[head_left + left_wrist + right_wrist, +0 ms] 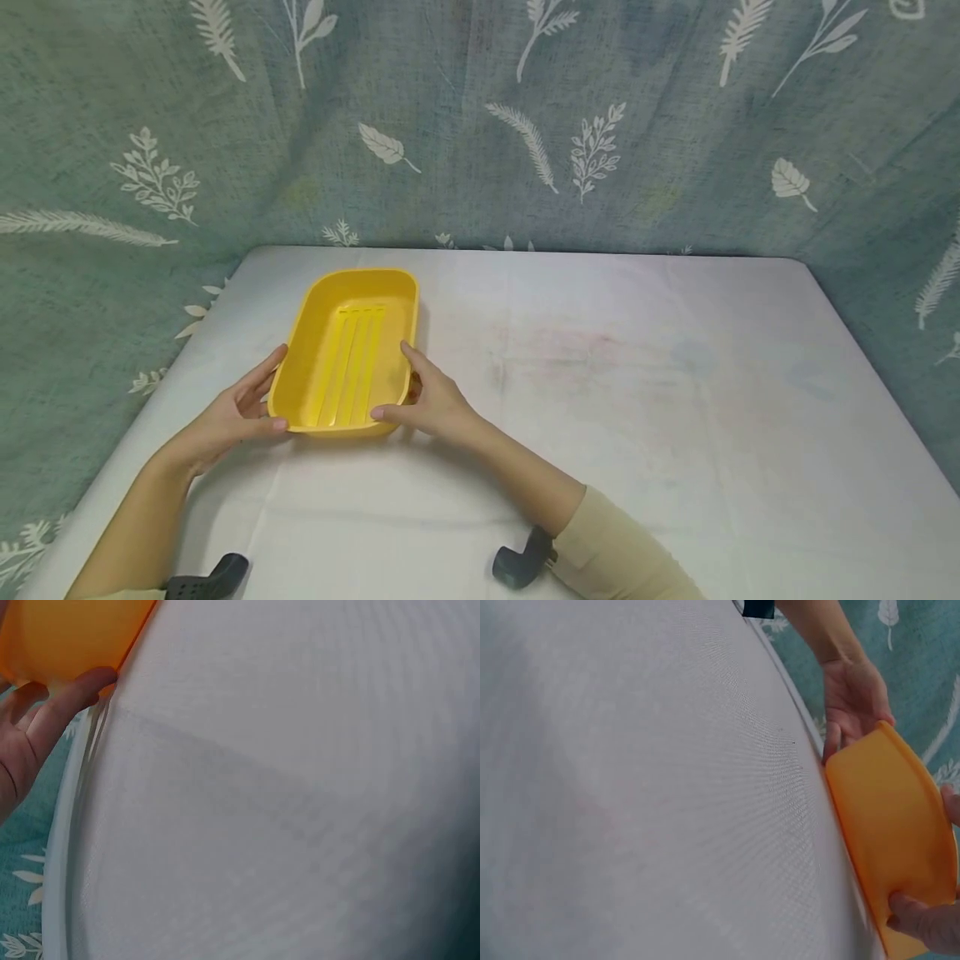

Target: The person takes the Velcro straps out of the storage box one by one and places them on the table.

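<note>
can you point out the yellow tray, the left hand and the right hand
Yellow tray (349, 358), head view: middle of its inner floor.
Left hand (223, 423), head view: back of the hand.
Right hand (442, 407), head view: back of the hand.

The right sleeve (626, 550) is showing broadly in plain beige, creasing softly; the left sleeve (123, 594) is showing only as a matching sliver. A dark left device (206, 582) is jutting out beside its sleeve, with small holes and a rounded end. A dark right device (519, 567) is bending like an elbow. The hands (442, 406) are showing bare.
</note>
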Demonstrator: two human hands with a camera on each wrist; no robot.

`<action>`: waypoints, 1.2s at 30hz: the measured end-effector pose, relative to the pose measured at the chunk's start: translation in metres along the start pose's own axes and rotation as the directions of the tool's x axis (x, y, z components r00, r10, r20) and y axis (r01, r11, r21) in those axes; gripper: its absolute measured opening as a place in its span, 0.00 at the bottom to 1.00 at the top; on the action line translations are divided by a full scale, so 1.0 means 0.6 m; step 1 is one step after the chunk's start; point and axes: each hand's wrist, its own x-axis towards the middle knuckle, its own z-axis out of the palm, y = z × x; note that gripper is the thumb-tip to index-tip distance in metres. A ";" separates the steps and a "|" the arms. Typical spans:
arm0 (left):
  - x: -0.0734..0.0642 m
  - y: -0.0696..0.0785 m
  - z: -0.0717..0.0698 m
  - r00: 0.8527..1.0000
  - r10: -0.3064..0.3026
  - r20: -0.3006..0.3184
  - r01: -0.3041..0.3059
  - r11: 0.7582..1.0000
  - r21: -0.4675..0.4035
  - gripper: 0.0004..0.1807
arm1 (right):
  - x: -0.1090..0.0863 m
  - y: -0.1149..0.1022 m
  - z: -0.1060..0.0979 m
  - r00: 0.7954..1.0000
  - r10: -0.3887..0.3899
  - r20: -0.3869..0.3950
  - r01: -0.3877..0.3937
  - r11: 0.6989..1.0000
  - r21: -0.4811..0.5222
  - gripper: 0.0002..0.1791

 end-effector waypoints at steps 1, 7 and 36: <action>0.001 0.000 0.001 1.000 -0.002 0.000 0.002 1.000 -0.002 0.52 | -0.001 0.000 0.000 1.000 0.007 -0.005 -0.007 1.000 -0.006 0.55; 0.004 0.001 0.008 1.000 -0.021 -0.011 0.021 1.000 0.017 0.52 | -0.008 0.003 -0.004 0.999 0.043 -0.018 -0.043 0.999 0.002 0.55; 0.015 0.001 0.051 0.999 0.009 -0.034 -0.009 1.000 -0.006 0.53 | -0.036 0.017 -0.031 0.995 0.094 -0.035 -0.086 0.977 0.196 0.54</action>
